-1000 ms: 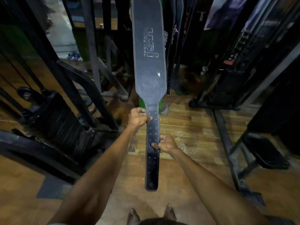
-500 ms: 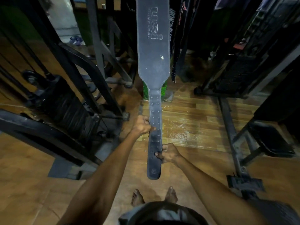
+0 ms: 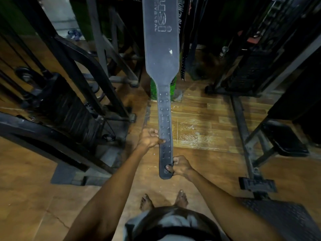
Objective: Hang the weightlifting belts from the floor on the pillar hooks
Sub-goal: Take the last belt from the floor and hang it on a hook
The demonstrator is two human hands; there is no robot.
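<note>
A long grey leather weightlifting belt (image 3: 161, 54) stretches upright in front of me, its wide part up, its top cut off by the frame's upper edge. Its narrow holed strap points down. My left hand (image 3: 149, 139) grips the strap's left edge at mid-length. My right hand (image 3: 178, 166) pinches the strap's rounded tip from the right. Behind the belt stands a green pillar base (image 3: 153, 91). Other dark belts (image 3: 185, 40) hang just right of it. The hooks are out of view.
A black weight-stack machine (image 3: 66, 108) with slanted bars fills the left. A dark frame with a padded seat (image 3: 284, 140) and floor rails stands on the right. Wooden floor (image 3: 199, 129) lies between them. My bare feet (image 3: 163, 201) show at the bottom.
The belt has risen in the frame. Both hands have slid down the strap; my right hand now holds its very tip. My view has tilted down.
</note>
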